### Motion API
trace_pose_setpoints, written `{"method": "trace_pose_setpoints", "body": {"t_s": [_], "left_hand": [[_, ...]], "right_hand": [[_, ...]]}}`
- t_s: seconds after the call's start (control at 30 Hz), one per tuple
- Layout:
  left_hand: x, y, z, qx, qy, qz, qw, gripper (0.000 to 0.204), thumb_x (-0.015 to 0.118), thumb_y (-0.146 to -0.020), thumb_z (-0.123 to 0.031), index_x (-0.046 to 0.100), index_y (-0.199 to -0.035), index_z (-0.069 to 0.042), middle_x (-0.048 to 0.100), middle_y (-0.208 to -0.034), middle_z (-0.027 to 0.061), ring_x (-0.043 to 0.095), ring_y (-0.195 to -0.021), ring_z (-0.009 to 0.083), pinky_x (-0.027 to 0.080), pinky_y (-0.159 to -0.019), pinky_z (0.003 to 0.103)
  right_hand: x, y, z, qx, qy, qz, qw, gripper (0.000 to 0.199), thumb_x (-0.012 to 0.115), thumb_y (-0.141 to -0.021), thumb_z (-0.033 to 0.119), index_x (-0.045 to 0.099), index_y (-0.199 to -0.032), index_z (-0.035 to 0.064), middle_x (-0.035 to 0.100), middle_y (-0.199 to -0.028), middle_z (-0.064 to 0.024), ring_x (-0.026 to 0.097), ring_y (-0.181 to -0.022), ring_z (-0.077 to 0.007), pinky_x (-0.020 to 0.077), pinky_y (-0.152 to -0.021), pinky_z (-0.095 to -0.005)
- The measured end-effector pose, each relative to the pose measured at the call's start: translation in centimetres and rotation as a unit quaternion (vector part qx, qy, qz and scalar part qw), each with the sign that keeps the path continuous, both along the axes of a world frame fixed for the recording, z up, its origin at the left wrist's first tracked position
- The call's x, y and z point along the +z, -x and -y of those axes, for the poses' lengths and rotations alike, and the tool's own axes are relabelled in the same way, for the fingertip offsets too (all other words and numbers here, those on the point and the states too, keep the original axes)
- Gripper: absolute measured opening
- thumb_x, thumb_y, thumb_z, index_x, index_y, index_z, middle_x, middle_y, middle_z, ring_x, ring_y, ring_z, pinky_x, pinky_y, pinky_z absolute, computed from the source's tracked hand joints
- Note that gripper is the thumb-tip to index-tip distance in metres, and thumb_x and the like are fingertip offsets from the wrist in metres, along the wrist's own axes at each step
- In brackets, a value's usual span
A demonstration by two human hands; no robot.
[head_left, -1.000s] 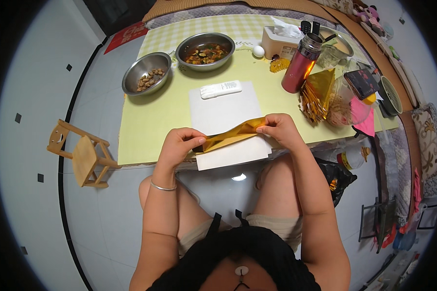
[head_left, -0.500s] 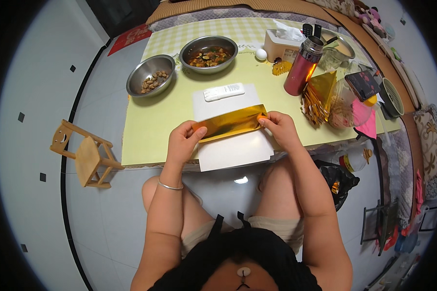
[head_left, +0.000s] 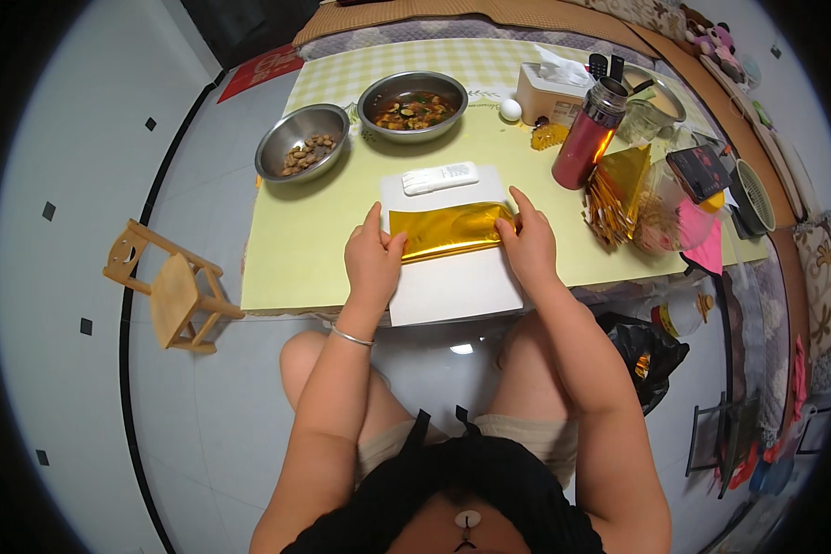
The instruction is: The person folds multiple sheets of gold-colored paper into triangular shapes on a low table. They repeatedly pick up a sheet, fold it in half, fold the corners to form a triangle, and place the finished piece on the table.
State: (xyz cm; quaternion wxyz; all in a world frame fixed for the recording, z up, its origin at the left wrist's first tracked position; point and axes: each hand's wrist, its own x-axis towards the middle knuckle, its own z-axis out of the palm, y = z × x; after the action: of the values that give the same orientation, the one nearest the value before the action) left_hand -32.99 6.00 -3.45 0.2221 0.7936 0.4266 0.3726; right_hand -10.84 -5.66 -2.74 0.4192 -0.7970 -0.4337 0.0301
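Note:
A folded strip of shiny gold foil paper (head_left: 451, 229) lies across a white board (head_left: 457, 295) at the table's near edge. My left hand (head_left: 371, 263) grips the strip's left end, thumb against its edge and fingers pointing up. At the other end my right hand (head_left: 532, 247) pinches it, the thumb pressed on the foil and the fingers stretched behind. Just beyond the foil a narrow white packet (head_left: 440, 178) rests on the board. To the right stands a bundle of folded gold foil pieces (head_left: 614, 198).
Two steel bowls, one with nuts (head_left: 270, 166) and one with food in liquid (head_left: 371, 120), stand at the left. A red flask (head_left: 577, 148), tissue box (head_left: 537, 95), white egg-shaped object (head_left: 511, 110) and phone (head_left: 695, 172) are at the right. A small wooden chair (head_left: 177, 294) stands left.
The foil strip, tilted up at the right before, is now lower and more level against the board. My fingers have straightened upward at both ends. The whole view has shifted slightly.

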Motion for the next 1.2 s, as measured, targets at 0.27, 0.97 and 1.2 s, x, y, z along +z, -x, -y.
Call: {"method": "trace_pose_setpoints", "body": {"t_s": [0.27, 0.97, 1.2], "left_hand": [[0.6, 0.0, 0.3, 0.023, -0.040, -0.053, 0.998, 0.050, 0.079, -0.077, -0.007, 0.063, -0.124, 0.005, 0.062, -0.070, 0.0095, 0.058, -0.074, 0.0279, 0.050, -0.069, 0.040], [1.7, -0.3, 4.9, -0.238, -0.162, -0.244, 0.926, 0.081, 0.065, -0.087, -0.057, 0.048, -0.146, -0.003, 0.045, -0.151, 0.0226, 0.041, -0.142, 0.0404, 0.028, -0.117, 0.057], [1.9, -0.3, 5.4, -0.226, -0.154, -0.271, 0.923, 0.084, 0.061, -0.088, -0.062, 0.045, -0.150, -0.008, 0.041, -0.155, 0.0227, 0.036, -0.145, 0.0395, 0.025, -0.119, 0.057]], "right_hand": [[-0.2, 0.0, -0.1, 0.015, 0.000, 0.048, 0.999, 0.039, 0.074, -0.085, 0.017, 0.070, -0.123, 0.0100, 0.071, -0.090, -0.0137, 0.063, -0.088, -0.0329, 0.0527, -0.079, -0.0425], [-1.3, -0.4, -0.7, 0.037, -0.040, 0.167, 0.985, 0.017, 0.074, -0.081, 0.016, 0.079, -0.097, 0.0117, 0.069, -0.078, -0.0108, 0.061, -0.080, -0.0310, 0.0516, -0.074, -0.0413], [-1.4, -0.4, -0.9, 0.022, -0.035, 0.182, 0.982, 0.017, 0.074, -0.081, 0.014, 0.079, -0.097, 0.0103, 0.068, -0.076, -0.0112, 0.061, -0.079, -0.0309, 0.0518, -0.073, -0.0412]]}}
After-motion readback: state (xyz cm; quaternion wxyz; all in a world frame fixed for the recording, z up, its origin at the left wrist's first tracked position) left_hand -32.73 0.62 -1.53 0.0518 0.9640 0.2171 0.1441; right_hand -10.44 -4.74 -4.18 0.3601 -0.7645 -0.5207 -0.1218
